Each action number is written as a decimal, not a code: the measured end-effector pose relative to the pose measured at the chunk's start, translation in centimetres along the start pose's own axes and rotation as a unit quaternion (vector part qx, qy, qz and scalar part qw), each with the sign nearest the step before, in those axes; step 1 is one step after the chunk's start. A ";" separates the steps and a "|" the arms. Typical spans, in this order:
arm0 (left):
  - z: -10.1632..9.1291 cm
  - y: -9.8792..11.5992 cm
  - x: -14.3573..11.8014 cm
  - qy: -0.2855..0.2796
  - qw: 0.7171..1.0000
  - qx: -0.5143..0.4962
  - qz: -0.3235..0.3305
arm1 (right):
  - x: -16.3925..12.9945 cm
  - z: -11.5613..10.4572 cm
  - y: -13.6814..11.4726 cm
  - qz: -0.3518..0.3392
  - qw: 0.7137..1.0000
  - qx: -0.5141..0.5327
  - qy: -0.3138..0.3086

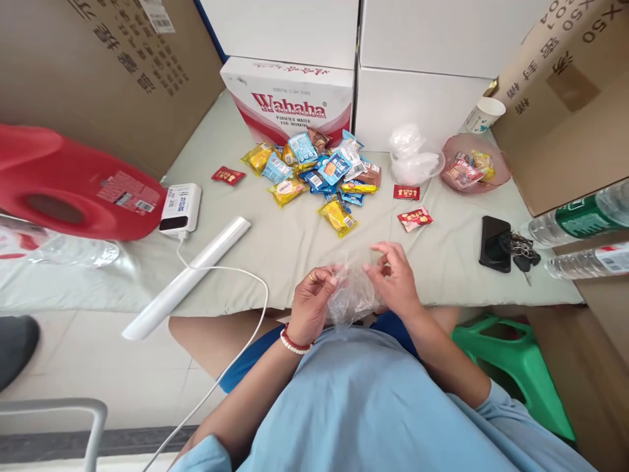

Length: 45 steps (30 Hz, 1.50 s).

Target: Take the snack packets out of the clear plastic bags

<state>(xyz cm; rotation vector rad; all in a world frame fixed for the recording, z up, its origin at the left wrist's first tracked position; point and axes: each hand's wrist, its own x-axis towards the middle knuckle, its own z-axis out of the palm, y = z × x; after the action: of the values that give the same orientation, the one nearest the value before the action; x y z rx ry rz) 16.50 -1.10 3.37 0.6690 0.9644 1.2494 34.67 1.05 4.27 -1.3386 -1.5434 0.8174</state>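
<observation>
At the table's front edge, a clear plastic bag (350,298) hangs between my two hands. My left hand (314,298), with a ring and a bracelet, pinches the bag's upper left edge. At the bag's right side is my right hand (396,278), thumb and forefinger apart; whether the thumb touches the plastic is hard to tell. Beyond the hands lies a pile of small wrapped snacks (335,168) in blue, yellow and brown packets. A yellow packet (338,217) sits nearest the bag. Separate red packets (415,218) lie to the right.
Behind the snacks stands a Wahaha carton (289,98). A pink bowl (476,164), bundled clear bags (415,157), a paper cup (485,115), a phone (495,243) and keys (525,252) are to the right. Leftward are a white roll (187,278), a cabled power bank (181,208) and a red jug (73,187).
</observation>
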 end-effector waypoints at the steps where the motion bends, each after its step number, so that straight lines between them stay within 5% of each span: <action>1: 0.0 0.0 -0.1 -0.008 1.000 0.009 0.005 | 0.3 -0.4 0.2 -0.010 1.000 0.000 -0.009; 5: 0.2 -0.6 -0.4 -0.022 0.999 0.029 -0.006 | 0.7 -0.4 0.8 -0.078 0.990 -0.013 -0.118; 11: 0.2 -1.1 0.6 0.034 0.997 0.065 -0.039 | 0.5 0.2 1.5 -0.086 0.989 0.031 -0.115; 18: -1.0 -0.3 3.2 0.125 0.991 0.046 0.002 | 1.0 -7.6 3.9 0.016 0.980 0.200 -0.003; 23: -1.5 -0.9 4.6 0.136 0.984 0.116 0.020 | 0.3 -13.0 7.4 0.081 0.991 0.107 -0.005; 26: -1.2 -1.2 4.7 0.130 0.982 0.138 0.023 | -0.1 -13.8 7.8 0.108 0.989 -0.012 0.101; 29: -0.5 -1.3 4.3 0.110 0.982 0.154 0.013 | -0.8 -12.1 5.1 0.057 0.980 -0.075 0.173; 33: 0.5 -1.4 3.7 0.069 0.982 0.173 0.017 | -1.0 -6.6 0.7 -0.033 0.997 -0.063 -0.040; 37: 0.5 -1.4 3.3 0.035 0.981 0.191 0.025 | 1.1 -2.6 1.2 -0.005 0.988 -0.038 -0.152; 41: -1.0 -1.0 3.3 0.082 0.980 0.181 0.018 | 2.6 -4.3 3.3 0.019 0.970 0.090 -0.223; 45: -3.2 -0.2 4.2 0.143 0.974 0.176 0.028 | 1.9 -9.1 4.1 0.006 0.975 0.129 -0.178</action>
<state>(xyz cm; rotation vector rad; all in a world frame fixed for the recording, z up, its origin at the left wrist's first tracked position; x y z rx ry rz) 13.86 2.68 0.76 0.8077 1.4360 1.2582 44.69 3.03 4.29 -1.0519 -1.6320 1.2736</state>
